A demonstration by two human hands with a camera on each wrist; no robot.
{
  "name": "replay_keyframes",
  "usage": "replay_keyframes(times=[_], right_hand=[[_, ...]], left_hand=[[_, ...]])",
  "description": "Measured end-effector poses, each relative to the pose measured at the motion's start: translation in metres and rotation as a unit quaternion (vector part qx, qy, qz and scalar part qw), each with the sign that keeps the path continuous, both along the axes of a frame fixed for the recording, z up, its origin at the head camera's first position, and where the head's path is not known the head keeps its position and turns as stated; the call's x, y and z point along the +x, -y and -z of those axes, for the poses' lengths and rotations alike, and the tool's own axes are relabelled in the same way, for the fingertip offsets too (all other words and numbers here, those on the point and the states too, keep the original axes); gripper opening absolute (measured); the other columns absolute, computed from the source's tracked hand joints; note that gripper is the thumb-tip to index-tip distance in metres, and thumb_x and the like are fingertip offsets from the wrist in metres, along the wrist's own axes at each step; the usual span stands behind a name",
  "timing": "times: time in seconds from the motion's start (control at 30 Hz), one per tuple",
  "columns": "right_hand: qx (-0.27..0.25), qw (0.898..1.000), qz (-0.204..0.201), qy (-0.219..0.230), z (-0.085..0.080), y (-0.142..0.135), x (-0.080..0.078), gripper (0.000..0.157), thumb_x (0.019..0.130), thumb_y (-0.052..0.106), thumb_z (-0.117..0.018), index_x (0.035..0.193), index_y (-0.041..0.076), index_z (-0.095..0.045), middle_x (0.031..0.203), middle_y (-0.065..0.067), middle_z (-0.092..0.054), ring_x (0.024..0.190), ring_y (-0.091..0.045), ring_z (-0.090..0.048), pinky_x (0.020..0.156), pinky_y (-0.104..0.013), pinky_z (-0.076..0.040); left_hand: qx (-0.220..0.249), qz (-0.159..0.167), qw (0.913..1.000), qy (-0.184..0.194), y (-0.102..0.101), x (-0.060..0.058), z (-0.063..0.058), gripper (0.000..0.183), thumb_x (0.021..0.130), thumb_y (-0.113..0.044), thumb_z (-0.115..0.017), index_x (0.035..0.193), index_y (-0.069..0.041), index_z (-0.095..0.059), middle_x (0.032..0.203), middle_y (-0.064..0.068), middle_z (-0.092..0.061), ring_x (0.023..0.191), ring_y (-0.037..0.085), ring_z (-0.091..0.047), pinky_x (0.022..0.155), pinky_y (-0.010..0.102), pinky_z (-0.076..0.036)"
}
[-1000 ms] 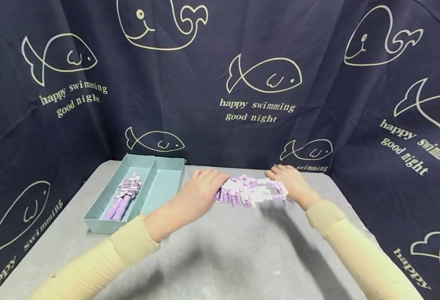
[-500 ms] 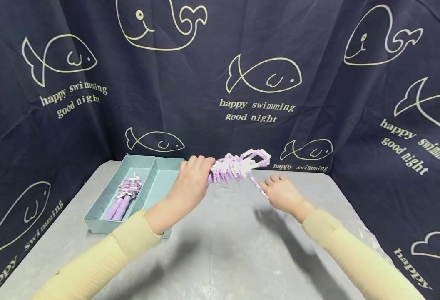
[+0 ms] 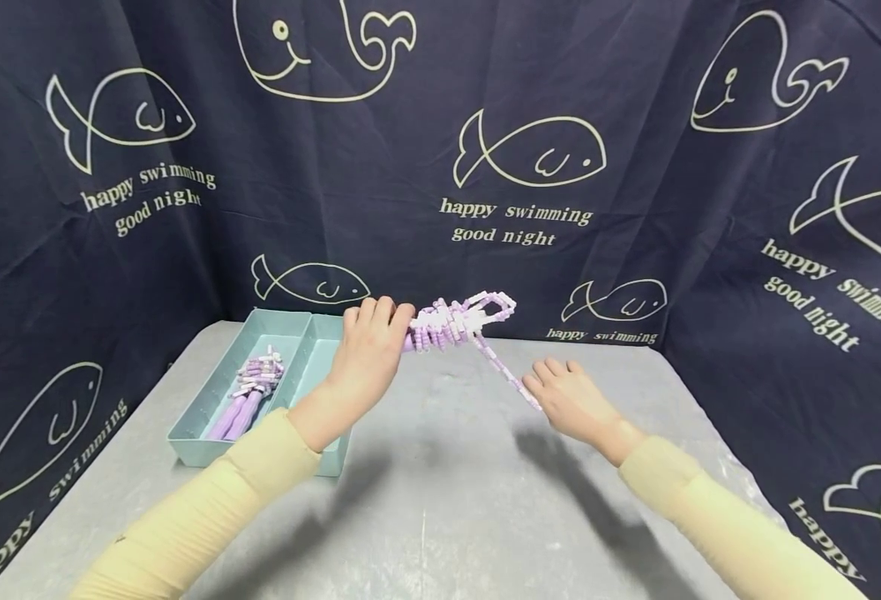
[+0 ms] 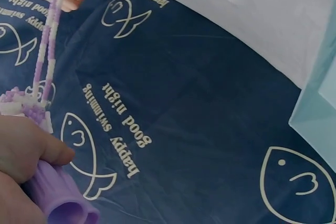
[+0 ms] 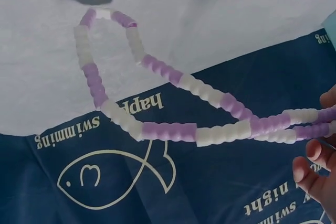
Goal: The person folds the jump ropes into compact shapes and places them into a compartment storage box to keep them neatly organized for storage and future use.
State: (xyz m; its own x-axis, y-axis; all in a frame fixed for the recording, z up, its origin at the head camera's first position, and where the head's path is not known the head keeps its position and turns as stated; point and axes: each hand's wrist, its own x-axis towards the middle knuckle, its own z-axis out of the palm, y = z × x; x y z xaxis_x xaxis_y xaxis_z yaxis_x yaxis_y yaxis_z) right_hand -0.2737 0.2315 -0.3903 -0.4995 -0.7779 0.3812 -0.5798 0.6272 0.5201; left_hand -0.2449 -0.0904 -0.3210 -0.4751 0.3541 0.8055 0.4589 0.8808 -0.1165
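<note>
A purple-and-white beaded jump rope (image 3: 440, 323) is wound into a bundle, held up over the table. My left hand (image 3: 368, 346) grips its purple handle (image 4: 58, 190), whose hollow end shows in the left wrist view. A small beaded loop sticks out of the bundle's far end. From there a doubled strand (image 3: 508, 375) runs down to my right hand (image 3: 568, 400), which pinches it. In the right wrist view the rest of that strand forms a loose loop (image 5: 168, 132) past the fingertips (image 5: 300, 171).
A light-blue two-compartment bin (image 3: 192, 454) stands at the left of the grey table (image 3: 455, 508). In its left compartment lies another purple-and-white beaded jump rope (image 3: 241, 400). Dark curtain (image 3: 395, 192) with fish prints closes off the back and sides.
My left hand has moved left and upward with the bundle. A doubled strand now stretches from the bundle to my right hand, which has dropped slightly.
</note>
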Motion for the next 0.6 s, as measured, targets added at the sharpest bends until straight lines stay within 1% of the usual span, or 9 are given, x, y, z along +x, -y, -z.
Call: replay_keyframes(times=[0.07, 0.13, 0.23, 0.3, 0.37, 0.5, 0.6], right_hand=[[0.003, 1.0, 0.008, 0.0, -0.003, -0.002, 0.002, 0.013, 0.082, 0.011, -0.045, 0.092, 0.007, -0.053, 0.087, -0.01, -0.051, 0.076, -0.028, -0.046, 0.058, -0.037, -0.033], [0.008, 1.0, 0.014, 0.0, -0.005, -0.002, 0.005, 0.012, 0.08, 0.011, -0.048, 0.091, 0.008, -0.053, 0.087, -0.01, -0.051, 0.075, -0.028, -0.046, 0.059, -0.038, -0.033], [0.012, 1.0, 0.011, -0.002, -0.007, 0.0, 0.009, 0.013, 0.077, 0.01, -0.055, 0.09, 0.009, -0.052, 0.085, -0.009, -0.05, 0.075, -0.027, -0.046, 0.059, -0.038, -0.033], [0.011, 1.0, 0.002, -0.008, -0.007, 0.004, 0.012, 0.011, 0.077, 0.009, -0.054, 0.087, 0.009, -0.052, 0.083, -0.008, -0.049, 0.074, -0.026, -0.046, 0.059, -0.038, -0.033], [0.004, 1.0, -0.008, -0.019, -0.008, 0.007, 0.015, 0.007, 0.078, 0.008, -0.048, 0.084, 0.008, -0.052, 0.081, -0.008, -0.048, 0.072, -0.026, -0.045, 0.058, -0.038, -0.032], [-0.017, 0.999, -0.032, -0.04, -0.012, 0.015, 0.022, 0.015, 0.08, 0.008, -0.036, 0.078, 0.007, -0.051, 0.077, -0.008, -0.046, 0.069, -0.026, -0.043, 0.056, -0.039, -0.031], [-0.019, 0.997, -0.04, -0.059, -0.018, 0.023, 0.027, 0.02, 0.084, 0.011, -0.032, 0.077, 0.006, -0.051, 0.077, -0.008, -0.046, 0.068, -0.026, -0.042, 0.057, -0.039, -0.031]], left_hand=[[-0.001, 0.004, 0.9999, 0.015, 0.001, -0.001, 0.001, 0.03, 0.083, 0.007, -0.054, 0.109, -0.01, -0.051, 0.084, 0.012, -0.047, 0.076, 0.031, -0.043, 0.066, 0.041, -0.032], [0.0, 0.007, 0.9998, 0.02, 0.002, -0.002, 0.002, 0.033, 0.083, 0.007, -0.053, 0.111, -0.011, -0.05, 0.084, 0.012, -0.046, 0.077, 0.032, -0.043, 0.065, 0.041, -0.031], [0.001, -0.001, 0.9999, 0.015, 0.002, -0.005, 0.002, 0.027, 0.085, 0.006, -0.05, 0.109, -0.007, -0.049, 0.086, 0.013, -0.046, 0.079, 0.033, -0.043, 0.064, 0.041, -0.031], [0.002, -0.015, 0.9998, 0.009, 0.001, -0.007, 0.002, 0.021, 0.087, 0.004, -0.049, 0.106, -0.005, -0.048, 0.087, 0.014, -0.047, 0.081, 0.033, -0.044, 0.062, 0.041, -0.031], [0.001, -0.033, 0.9994, 0.012, 0.001, -0.01, 0.003, 0.018, 0.087, 0.004, -0.048, 0.103, -0.004, -0.048, 0.088, 0.015, -0.047, 0.081, 0.034, -0.044, 0.061, 0.041, -0.031], [-0.004, -0.077, 0.9965, 0.03, 0.001, -0.015, 0.007, 0.015, 0.086, 0.004, -0.05, 0.098, -0.003, -0.048, 0.088, 0.016, -0.049, 0.081, 0.035, -0.046, 0.06, 0.042, -0.032], [-0.008, -0.107, 0.993, 0.05, 0.002, -0.018, 0.012, 0.012, 0.085, 0.003, -0.052, 0.094, -0.004, -0.048, 0.087, 0.016, -0.05, 0.079, 0.035, -0.047, 0.06, 0.041, -0.033]])
